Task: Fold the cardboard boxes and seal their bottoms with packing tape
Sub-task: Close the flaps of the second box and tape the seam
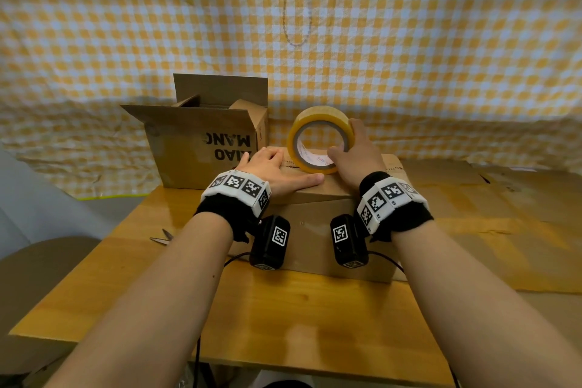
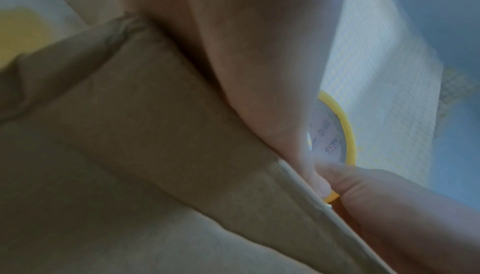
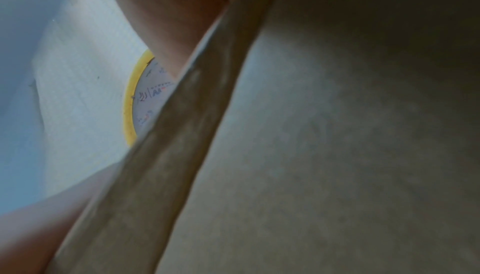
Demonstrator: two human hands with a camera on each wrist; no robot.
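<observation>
Scissors [image 1: 161, 237] lie on the wooden table [image 1: 283, 318]; yellow checked cloth [image 1: 409, 41] hangs behind.

Bright head view; blurred, dim wrists

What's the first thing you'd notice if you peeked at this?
The yellow tape roll stands on edge atop the closed cardboard box, gripped by the right hand. The left hand presses flat on the box top beside it. Behind, at left, sits an open box.

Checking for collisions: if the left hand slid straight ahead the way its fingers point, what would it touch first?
Probably the open cardboard box standing behind the near box; the left hand points away and slightly left, though depth is uncertain.
</observation>
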